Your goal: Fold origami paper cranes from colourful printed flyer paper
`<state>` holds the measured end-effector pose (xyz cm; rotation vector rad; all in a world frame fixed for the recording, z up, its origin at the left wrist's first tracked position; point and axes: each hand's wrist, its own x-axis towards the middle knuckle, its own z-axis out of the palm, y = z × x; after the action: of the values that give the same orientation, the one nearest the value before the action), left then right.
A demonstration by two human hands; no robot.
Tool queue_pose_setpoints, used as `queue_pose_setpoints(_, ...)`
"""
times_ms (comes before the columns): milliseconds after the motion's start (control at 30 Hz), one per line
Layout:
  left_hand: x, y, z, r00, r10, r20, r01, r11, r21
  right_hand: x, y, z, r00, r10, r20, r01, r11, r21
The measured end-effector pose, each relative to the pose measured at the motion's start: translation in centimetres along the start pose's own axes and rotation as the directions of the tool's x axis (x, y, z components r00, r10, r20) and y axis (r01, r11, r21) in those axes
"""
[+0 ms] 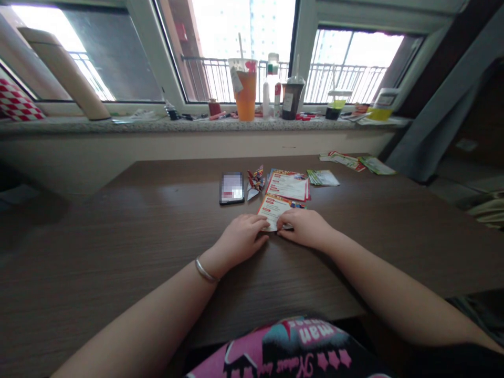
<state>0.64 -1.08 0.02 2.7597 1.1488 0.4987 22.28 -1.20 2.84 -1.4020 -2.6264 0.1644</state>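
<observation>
- Head view: we are watching two bare hands working at a printed sheet (271, 210), which is lying on the brown table (157, 231) between them.
- The left hand (244, 234) is resting its fingertips on the sheet's near left part, with its thumb lying lower, toward the body; a silver bracelet (205, 270) is circling the wrist.
- The right hand (307, 227) is covering the sheet's near right part, its fingers curling inward and its thumb sitting by the near edge.
- The fingertips are showing small and soft, so we cannot tell whether either hand is pinching the paper or only pressing it.
- Just beyond the sheet, we are seeing a stack of similar sheets (289, 185).
- Left of that stack, a folded paper piece (255, 181) is standing out in red and yellow, with a phone (232, 188) lying beside it.
- Right of the stack, a small pile of cards (323, 178) is lying near.
</observation>
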Motion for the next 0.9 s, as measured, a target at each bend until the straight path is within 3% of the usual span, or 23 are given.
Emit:
queue_pose_setpoints(200,0.1,-0.4,-0.5,0.994,0.064,0.093,-0.070,0.995,0.066,-0.4,0.9,-0.6,0.985,-0.131,0.116,0.117,0.986,0.116)
queue_pose_setpoints(467,-0.3,-0.6,-1.5,0.985,0.095,0.145,-0.100,0.995,0.026,-0.7,3.3,-1.5,0.957,-0.177,0.229,0.110,0.954,0.278)
queue_pose_setpoints(567,-0.4,-0.6,-1.8,0.983,0.089,0.162,-0.088,0.996,-0.013,-0.8,3.8,-1.6,0.953,-0.184,0.241,0.101,0.942,0.320)
queue_pose_setpoints(733,-0.3,-1.0,-1.8,0.983,0.087,0.162,-0.068,0.990,-0.121,-0.7,4.6,-1.4,0.938,-0.277,0.210,0.186,0.910,0.371)
queue_pose_setpoints(900,-0.2,-1.3,-1.5,0.985,0.106,0.133,-0.088,0.987,-0.132,-0.9,4.8,-1.5,0.940,-0.264,0.216,0.166,0.906,0.389)
